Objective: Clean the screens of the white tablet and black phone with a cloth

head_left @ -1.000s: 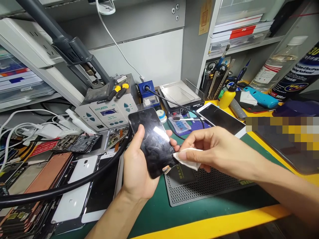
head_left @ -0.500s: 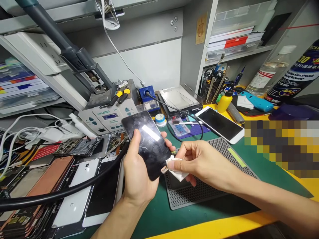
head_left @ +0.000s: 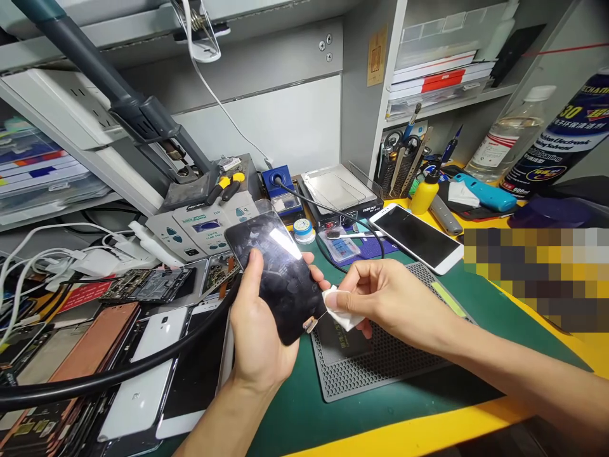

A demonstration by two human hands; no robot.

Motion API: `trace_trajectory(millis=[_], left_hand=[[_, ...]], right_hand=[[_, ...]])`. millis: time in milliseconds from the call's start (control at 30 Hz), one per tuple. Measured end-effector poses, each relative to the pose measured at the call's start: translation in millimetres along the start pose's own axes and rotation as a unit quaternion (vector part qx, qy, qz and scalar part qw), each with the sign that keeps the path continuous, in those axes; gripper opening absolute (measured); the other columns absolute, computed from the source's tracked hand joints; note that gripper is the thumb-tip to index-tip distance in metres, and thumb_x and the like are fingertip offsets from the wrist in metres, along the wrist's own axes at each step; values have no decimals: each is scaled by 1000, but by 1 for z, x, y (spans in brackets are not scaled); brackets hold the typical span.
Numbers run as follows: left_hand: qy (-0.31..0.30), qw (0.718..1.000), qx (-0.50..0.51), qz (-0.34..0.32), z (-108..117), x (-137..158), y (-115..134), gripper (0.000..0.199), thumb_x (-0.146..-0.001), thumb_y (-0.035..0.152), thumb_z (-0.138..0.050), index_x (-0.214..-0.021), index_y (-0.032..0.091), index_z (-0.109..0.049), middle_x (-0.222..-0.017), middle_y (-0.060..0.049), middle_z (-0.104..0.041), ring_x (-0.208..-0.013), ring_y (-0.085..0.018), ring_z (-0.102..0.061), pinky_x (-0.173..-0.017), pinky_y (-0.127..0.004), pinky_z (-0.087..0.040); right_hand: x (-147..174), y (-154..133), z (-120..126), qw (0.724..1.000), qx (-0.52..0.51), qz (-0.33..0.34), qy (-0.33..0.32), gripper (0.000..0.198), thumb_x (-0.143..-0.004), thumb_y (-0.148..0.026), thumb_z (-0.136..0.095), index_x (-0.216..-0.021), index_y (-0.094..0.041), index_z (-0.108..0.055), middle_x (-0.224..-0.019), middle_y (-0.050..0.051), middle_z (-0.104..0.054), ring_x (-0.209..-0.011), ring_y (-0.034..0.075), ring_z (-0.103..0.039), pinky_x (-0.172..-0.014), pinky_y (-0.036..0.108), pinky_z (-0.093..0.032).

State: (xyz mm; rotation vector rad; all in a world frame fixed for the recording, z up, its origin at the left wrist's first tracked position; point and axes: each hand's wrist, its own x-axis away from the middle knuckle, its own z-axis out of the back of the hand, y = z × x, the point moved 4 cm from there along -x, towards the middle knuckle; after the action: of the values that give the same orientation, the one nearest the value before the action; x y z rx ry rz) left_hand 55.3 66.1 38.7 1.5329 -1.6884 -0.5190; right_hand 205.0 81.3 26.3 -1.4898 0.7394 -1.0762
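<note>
A black phone screen (head_left: 280, 273) lies tilted in my left hand (head_left: 261, 343), the thumb along its left edge and fingertips at its right edge. Smudges and a bright light reflection show on its glass. From its lower end sticks out a small copper-coloured flex cable (head_left: 310, 325). My right hand (head_left: 385, 295) pinches a folded white wipe (head_left: 344, 315) just beside the screen's lower right corner. Whether the wipe touches that edge I cannot tell. Below both hands is a grey perforated pad (head_left: 347, 383) with a dark flat patch partly hidden by the wipe.
Phone parts and a white phone back (head_left: 143, 374) are piled at left, crossed by a thick black cable (head_left: 143, 371). A white phone (head_left: 416, 238) lies at back right near a yellow bottle (head_left: 425, 195). Behind stand a soldering station (head_left: 204, 225) and a flat heating plate (head_left: 340, 190).
My right hand has drawn the wipe slightly up and away from the screen's lower end, uncovering more of the flex cable and the pad's dark patch. The left hand still holds the screen.
</note>
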Motion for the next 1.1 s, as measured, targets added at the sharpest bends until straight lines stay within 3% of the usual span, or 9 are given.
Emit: trace_trajectory(millis=[167, 333, 467, 700, 800, 900, 1000, 1100], left_hand=[[-17, 999, -30, -39, -3, 7, 5, 60, -95, 61, -44, -95, 10, -74, -81, -14, -72, -74, -23, -71, -60, -29, -57], [1, 997, -34, -74, -2, 9, 7, 59, -95, 61, -44, -94, 11, -74, -81, -12, -72, -74, -23, -71, -68, -32, -58], [17, 995, -20, -99, 1, 7, 9, 55, -96, 59, -47, -96, 11, -74, -85, -12, -73, -75, -22, -71, -68, -32, -58], [22, 993, 31, -112, 5, 2, 8, 47, -96, 54, -51, -91, 13, -75, -86, -8, -74, -76, -21, -72, -73, -33, -59], [39, 992, 40, -112, 7, 1, 5, 46, -96, 54, -51, -93, 15, -75, -84, -8, -74, -78, -22, -73, -73, -33, -59], [52, 989, 38, -134, 6, 3, 2, 45, -95, 55, -52, -95, 15, -73, -82, -7, -73, -76, -21, -73, -73, -32, -59], [56, 987, 28, -150, 3, 7, 1, 45, -96, 54, -51, -93, 14, -72, -84, -7, -73, -75, -20, -72, -73, -31, -58], [59, 987, 26, -145, 1, 9, 0, 44, -97, 53, -50, -93, 15, -71, -85, -7, -72, -76, -19, -71, -70, -29, -57]], right_hand=[[-1, -3, 4, 999, -17, 3, -39, 32, -85, -38, -76, -72, -17, -57, -64, 1, -66, -59, 13, -61, -55, 26, -53], [1, 2, -1, 993, -64, -23, -95, 27, -84, -39, -77, -90, -17, -62, -64, -3, -62, -52, 13, -60, -48, 25, -52], [1, 2, -2, 992, -68, -43, -101, 23, -89, -35, -72, -84, -13, -71, -64, 0, -63, -55, 11, -59, -53, 23, -52], [2, 0, -12, 978, -176, -35, -109, 25, -77, -30, -85, -92, -13, -74, -67, 2, -68, -57, 12, -60, -53, 24, -54], [6, 1, -23, 984, -156, -12, -89, 25, -78, -36, -84, -86, -14, -76, -62, 1, -67, -52, 12, -60, -51, 25, -54], [10, 2, -31, 996, -82, 20, -21, 25, -77, -39, -84, -86, -16, -79, -71, 3, -70, -51, 11, -56, -48, 24, -51], [14, -1, -35, 993, -10, 111, 40, 17, -83, -36, -79, -85, -20, -81, -82, 4, -72, -58, 11, -57, -52, 24, -48], [16, -3, -38, 974, 61, 207, 67, 10, -88, -27, -73, -85, -23, -82, -79, 3, -71, -70, 14, -63, -63, 25, -49]])
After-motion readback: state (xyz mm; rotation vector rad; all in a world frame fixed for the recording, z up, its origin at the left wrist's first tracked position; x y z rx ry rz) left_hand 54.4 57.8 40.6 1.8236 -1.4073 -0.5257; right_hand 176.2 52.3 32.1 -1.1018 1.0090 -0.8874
